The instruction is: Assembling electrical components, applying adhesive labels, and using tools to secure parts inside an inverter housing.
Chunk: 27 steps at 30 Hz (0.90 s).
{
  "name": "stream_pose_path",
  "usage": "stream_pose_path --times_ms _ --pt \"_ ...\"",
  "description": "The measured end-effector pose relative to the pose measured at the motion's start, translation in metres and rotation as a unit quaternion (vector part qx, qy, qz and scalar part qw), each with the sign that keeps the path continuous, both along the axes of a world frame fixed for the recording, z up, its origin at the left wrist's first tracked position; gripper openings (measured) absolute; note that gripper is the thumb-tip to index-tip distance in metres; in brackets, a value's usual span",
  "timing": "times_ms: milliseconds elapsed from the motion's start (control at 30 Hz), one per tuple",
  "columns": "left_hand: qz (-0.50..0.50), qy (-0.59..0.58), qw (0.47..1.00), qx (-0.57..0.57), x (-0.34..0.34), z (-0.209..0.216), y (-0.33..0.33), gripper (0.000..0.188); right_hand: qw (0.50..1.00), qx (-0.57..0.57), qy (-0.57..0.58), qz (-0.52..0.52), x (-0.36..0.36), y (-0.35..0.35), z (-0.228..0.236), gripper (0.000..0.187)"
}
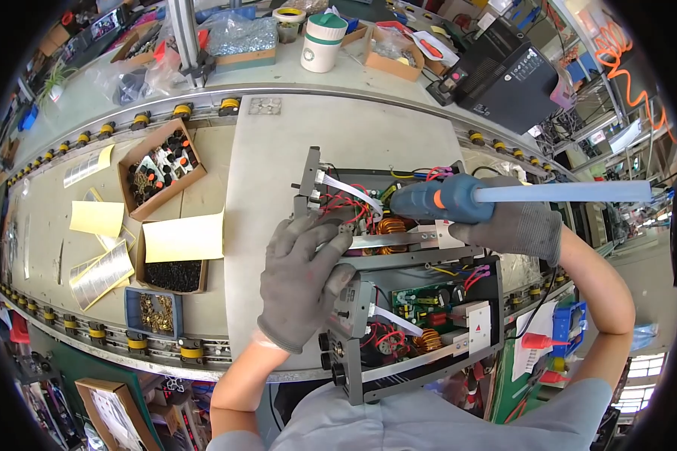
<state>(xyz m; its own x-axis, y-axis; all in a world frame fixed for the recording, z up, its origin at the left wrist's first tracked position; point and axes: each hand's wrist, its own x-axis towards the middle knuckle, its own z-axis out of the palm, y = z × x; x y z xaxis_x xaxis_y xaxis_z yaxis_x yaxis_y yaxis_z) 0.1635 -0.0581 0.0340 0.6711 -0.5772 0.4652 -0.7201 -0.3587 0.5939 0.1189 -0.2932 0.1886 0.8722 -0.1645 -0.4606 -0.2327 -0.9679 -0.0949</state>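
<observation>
Two open metal chassis with circuit boards, copper coils and red wires lie on a pale board. The far chassis has a white ribbon cable behind its front panel; the near chassis sits closest to my body. My gloved left hand is closed over the near left edge of the far chassis, by its front panel. In my gloved right hand is a blue hot glue gun, its nose over the coil and wires inside. A long translucent glue stick sticks out behind it. The gun's tip is hidden.
On the left are a cardboard box of switches and knobs, a box of black screws, a blue bin of brass parts and label sheets. Roller tracks border the board. A white cup and black machine stand behind.
</observation>
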Motion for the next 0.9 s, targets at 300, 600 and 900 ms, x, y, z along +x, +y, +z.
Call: stream_pose_path --times_ms 300,600,900 --pt "0.016 -0.029 0.999 -0.003 0.0 -0.001 0.0 0.035 0.993 -0.015 0.067 -0.098 0.014 0.024 0.014 0.033" --pt "0.0 -0.024 0.999 -0.025 -0.002 -0.005 0.0 0.036 0.991 0.019 -0.094 -0.098 -0.041 -0.013 0.021 0.037" --pt "0.018 -0.057 0.998 -0.021 -0.002 -0.01 -0.003 0.033 0.973 0.1 -0.164 -0.131 -0.169 0.013 0.023 0.042"
